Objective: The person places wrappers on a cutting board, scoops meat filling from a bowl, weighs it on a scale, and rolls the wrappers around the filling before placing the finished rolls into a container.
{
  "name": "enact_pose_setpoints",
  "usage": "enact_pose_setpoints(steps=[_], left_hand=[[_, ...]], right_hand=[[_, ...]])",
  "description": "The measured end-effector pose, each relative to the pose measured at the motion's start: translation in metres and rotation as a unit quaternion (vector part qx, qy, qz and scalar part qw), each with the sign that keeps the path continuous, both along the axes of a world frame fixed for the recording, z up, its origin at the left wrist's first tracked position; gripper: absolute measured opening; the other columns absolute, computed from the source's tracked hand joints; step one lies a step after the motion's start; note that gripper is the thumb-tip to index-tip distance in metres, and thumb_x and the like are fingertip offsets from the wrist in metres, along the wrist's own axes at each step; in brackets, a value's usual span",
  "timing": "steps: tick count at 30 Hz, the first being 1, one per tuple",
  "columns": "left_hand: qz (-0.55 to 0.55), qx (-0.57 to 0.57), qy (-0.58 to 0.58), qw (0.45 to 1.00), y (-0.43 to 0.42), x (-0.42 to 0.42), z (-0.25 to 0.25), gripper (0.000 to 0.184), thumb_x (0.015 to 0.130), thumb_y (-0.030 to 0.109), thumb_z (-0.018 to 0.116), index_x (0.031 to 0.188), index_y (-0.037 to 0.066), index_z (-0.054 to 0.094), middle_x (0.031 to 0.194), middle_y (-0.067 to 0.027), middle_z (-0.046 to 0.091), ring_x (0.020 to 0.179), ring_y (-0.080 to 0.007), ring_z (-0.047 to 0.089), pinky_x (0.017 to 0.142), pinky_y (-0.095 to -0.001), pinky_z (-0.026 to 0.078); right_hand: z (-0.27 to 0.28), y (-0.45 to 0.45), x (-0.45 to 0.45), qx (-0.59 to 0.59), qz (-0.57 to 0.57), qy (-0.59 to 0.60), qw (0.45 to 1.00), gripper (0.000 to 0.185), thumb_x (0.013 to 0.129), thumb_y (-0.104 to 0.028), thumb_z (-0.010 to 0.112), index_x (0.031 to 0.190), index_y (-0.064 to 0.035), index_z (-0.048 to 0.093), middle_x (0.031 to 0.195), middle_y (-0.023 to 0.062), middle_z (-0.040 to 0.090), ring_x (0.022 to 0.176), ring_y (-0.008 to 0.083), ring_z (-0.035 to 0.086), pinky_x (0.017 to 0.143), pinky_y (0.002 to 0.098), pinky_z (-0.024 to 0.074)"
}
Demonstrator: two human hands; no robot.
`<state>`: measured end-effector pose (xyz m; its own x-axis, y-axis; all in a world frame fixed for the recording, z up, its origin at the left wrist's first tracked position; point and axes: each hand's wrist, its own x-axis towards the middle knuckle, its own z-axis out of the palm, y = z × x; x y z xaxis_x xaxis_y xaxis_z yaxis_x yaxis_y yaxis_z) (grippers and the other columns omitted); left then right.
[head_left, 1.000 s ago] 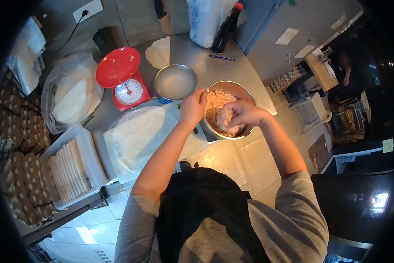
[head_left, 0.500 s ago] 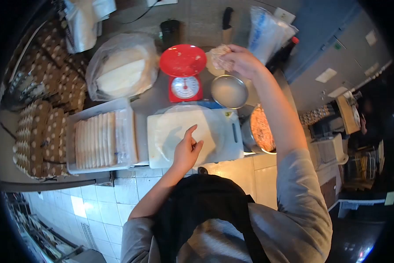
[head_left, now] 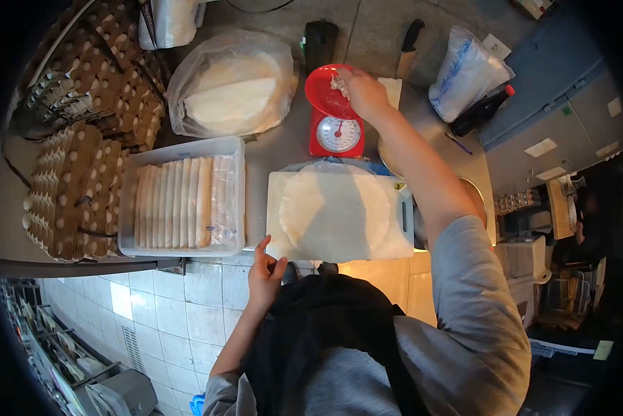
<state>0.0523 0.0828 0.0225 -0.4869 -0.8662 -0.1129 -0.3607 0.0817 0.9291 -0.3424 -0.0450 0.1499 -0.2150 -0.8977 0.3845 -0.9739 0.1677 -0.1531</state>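
R hand (head_left: 364, 93) is over a round red scale pan (head_left: 320, 104), fingers curled at a pale, lumpy, moist clump (head_left: 339, 86) that shows under the fingertips; can't tell if they're clamped on it or letting go. Red scale body w/ round white dial (head_left: 338, 134) is just nearer the wearer than those fingers. L hand (head_left: 263, 274): nothing held, index & thumb apart, index tip by the near-left corner of a white rectangular cutting board (head_left: 399, 245); can't tell if touching. Thin round off-white sheet (head_left: 332, 208) lies on the board, R of L fingers. Clear rectangular plastic tub (head_left: 240, 208) w/ long pale rolls (head_left: 173, 201) is L of same fingers.
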Motion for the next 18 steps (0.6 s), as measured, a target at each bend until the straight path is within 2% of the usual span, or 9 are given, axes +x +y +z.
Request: enact_pose_setpoints(steps=[1, 4, 10, 13, 18], left_hand=[[-0.001, 0.006, 0.004, 1.000, -0.002, 0.000, -0.001, 0.059, 0.087, 0.005, 0.065, 0.140, 0.000, 0.038, 0.061, 0.0015, 0.050, 0.054, -0.0063, 0.046, 0.052, -0.0213, 0.038], [0.011, 0.036, 0.007, 0.999, -0.006, -0.004, 0.001, 0.059, 0.085, 0.007, 0.067, 0.138, 0.002, 0.041, 0.061, 0.0008, 0.046, 0.055, -0.0085, 0.044, 0.055, -0.0240, 0.039], [-0.007, 0.051, 0.003, 0.999, -0.019, -0.012, 0.010, 0.059, 0.085, 0.008, 0.067, 0.138, 0.003, 0.043, 0.061, 0.0009, 0.043, 0.055, -0.0093, 0.042, 0.056, -0.0251, 0.039], [-0.016, 0.036, 0.003, 0.999, -0.022, -0.015, 0.010, 0.058, 0.085, 0.008, 0.066, 0.138, 0.002, 0.043, 0.060, 0.0010, 0.043, 0.055, -0.0090, 0.041, 0.056, -0.0251, 0.038], [-0.034, 0.042, 0.013, 0.998, -0.022, -0.018, 0.007, 0.057, 0.085, 0.006, 0.066, 0.137, 0.000, 0.043, 0.060, 0.0013, 0.046, 0.054, -0.0074, 0.042, 0.055, -0.0232, 0.038]], right_hand=[[0.001, 0.003, 0.002, 0.010, -0.006, 0.059, 0.998, 0.032, 0.086, -0.012, 0.055, 0.117, -0.0067, 0.054, 0.110, 0.0177, 0.063, 0.101, 0.0343, 0.062, 0.085, 0.0428, 0.0505], [0.002, 0.003, -0.001, -0.018, -0.005, 0.107, 0.994, 0.038, 0.084, -0.011, 0.056, 0.121, -0.0088, 0.051, 0.108, 0.0162, 0.063, 0.098, 0.0346, 0.063, 0.082, 0.0447, 0.0517], [0.018, 0.006, -0.012, -0.030, -0.020, -0.040, 0.999, 0.033, 0.081, -0.017, 0.063, 0.114, -0.0121, 0.060, 0.105, 0.0170, 0.063, 0.090, 0.0376, 0.064, 0.080, 0.0452, 0.0519], [0.020, -0.002, -0.025, -0.025, -0.017, -0.118, 0.993, 0.036, 0.080, -0.026, 0.068, 0.115, -0.0142, 0.063, 0.102, 0.0173, 0.063, 0.086, 0.0380, 0.064, 0.079, 0.0442, 0.0519], [0.006, -0.013, -0.024, 0.058, -0.070, -0.179, 0.980, 0.051, 0.080, -0.037, 0.070, 0.127, -0.0211, 0.058, 0.119, 0.0158, 0.059, 0.108, 0.0388, 0.057, 0.091, 0.0452, 0.0482]])
